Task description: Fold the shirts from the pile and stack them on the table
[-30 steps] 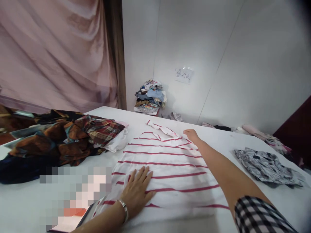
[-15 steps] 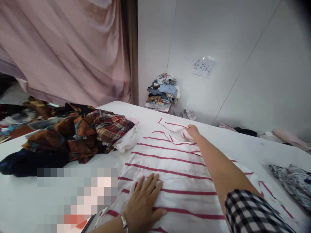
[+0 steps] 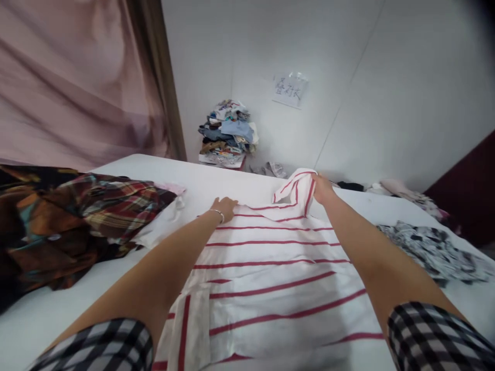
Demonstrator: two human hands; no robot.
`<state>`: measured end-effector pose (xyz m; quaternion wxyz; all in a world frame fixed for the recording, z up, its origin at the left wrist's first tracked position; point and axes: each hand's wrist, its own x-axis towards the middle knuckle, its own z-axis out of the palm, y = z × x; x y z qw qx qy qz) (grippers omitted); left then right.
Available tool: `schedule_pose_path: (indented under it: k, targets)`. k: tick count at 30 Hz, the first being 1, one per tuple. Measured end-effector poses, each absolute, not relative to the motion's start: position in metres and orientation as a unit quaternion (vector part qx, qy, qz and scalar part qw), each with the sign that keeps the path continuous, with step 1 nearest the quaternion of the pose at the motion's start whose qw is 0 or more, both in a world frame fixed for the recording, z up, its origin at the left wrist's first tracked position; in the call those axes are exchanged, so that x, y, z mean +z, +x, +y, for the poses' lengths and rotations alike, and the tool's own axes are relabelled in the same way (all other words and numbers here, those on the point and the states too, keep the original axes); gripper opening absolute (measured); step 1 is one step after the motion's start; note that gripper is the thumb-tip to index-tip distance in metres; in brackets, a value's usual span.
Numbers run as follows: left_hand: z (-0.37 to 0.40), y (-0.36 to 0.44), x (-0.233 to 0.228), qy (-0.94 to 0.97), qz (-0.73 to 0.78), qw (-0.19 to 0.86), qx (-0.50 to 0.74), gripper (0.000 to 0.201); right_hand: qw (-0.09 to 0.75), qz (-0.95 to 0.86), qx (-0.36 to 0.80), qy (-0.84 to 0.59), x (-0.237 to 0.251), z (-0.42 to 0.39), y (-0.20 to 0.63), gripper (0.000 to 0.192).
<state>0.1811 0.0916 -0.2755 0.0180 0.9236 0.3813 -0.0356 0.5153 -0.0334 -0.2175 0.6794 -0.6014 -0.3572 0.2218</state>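
Observation:
A white shirt with red stripes (image 3: 270,273) lies spread flat on the white table (image 3: 232,178) in front of me. My right hand (image 3: 322,188) is at the shirt's far right end and grips the striped collar (image 3: 296,188), which it holds lifted off the table. My left hand (image 3: 225,207) is stretched out to the shirt's far left shoulder, fingers on the cloth there; whether it pinches the cloth I cannot tell. A bracelet sits on my left wrist.
A heap of dark plaid and brown clothes (image 3: 77,216) covers the table's left side. A grey patterned garment (image 3: 429,250) lies at the right. A stack of folded clothes (image 3: 228,134) stands against the far white wall, under a paper note (image 3: 288,90). A pink curtain (image 3: 77,77) hangs at left.
My left hand has left the shirt's lower part and reached forward to its far left shoulder. My right hand has taken hold of the collar and lifted it.

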Motion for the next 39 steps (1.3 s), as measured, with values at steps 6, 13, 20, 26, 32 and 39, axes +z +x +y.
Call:
schedule_pose_path:
  k: [6,13,20,26,32,39]
  targets:
    - [0.094,0.17,-0.255,0.94,0.339,-0.03,-0.023,0.021,0.771,-0.295,0.247,-0.507,-0.195,-0.067,0.51,0.013]
    - [0.029,0.125,-0.228,0.955,0.287,-0.068,0.034,0.017,0.855,-0.303,0.194,-0.374,-0.197,-0.15,0.488,0.009]
    - [-0.056,0.088,-0.275,0.977,0.209,-0.036,0.027,0.03,0.863,-0.177,0.276,-0.386,-0.251,-0.253,0.461,0.012]
    - [-0.078,0.076,-0.278,0.956,0.289,-0.026,0.028,0.033,0.816,-0.137,0.298,-0.475,-0.288,-0.297,0.458,0.021]
    - [-0.089,0.068,-0.281,0.961,0.27,-0.019,0.048,0.033,0.687,-0.217,0.346,-0.602,-0.274,-0.312,0.453,0.049]
    - [-0.089,0.056,-0.276,0.948,0.285,-0.033,0.135,0.033,0.73,-0.269,0.293,-0.556,-0.274,-0.327,0.452,0.018]
